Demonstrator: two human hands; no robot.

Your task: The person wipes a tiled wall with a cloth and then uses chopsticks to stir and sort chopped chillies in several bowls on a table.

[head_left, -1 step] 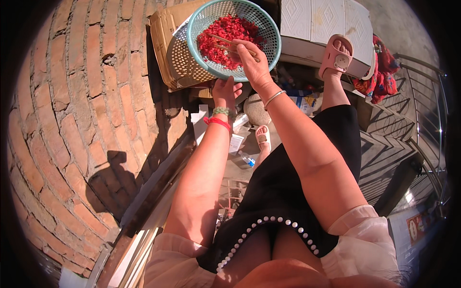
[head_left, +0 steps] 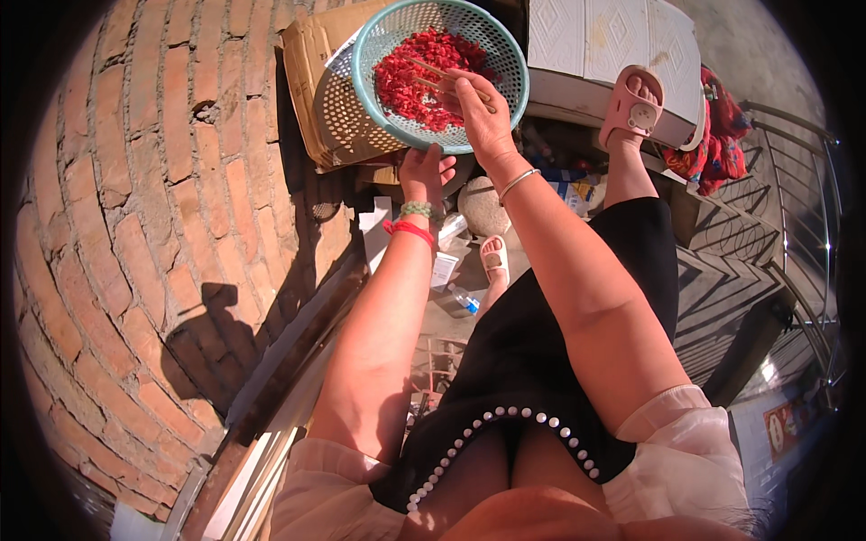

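Observation:
A round pale-green plastic colander [head_left: 518, 68] at the top centre holds a heap of small red pieces [head_left: 403, 88], which look like chopped chillies or petals; I cannot tell which. My right hand [head_left: 483, 124] is over its near right side, closed on a pair of wooden chopsticks [head_left: 428, 67] whose tips point left over the red heap. My left hand [head_left: 426, 173] grips the near rim of the colander from below, its thumb at the rim and part of the fingers hidden underneath.
A cardboard box [head_left: 307, 99] lies beside and partly under the colander. My raised foot in a pink sandal [head_left: 642, 113] rests against a white padded box [head_left: 613, 36]. A brick wall [head_left: 135, 225] stands left, metal railings [head_left: 825, 234] right. A plastic bottle [head_left: 465, 299] lies on the floor.
My right hand and the chopsticks have shifted slightly to the right over the red heap. My left hand and the colander have hardly moved.

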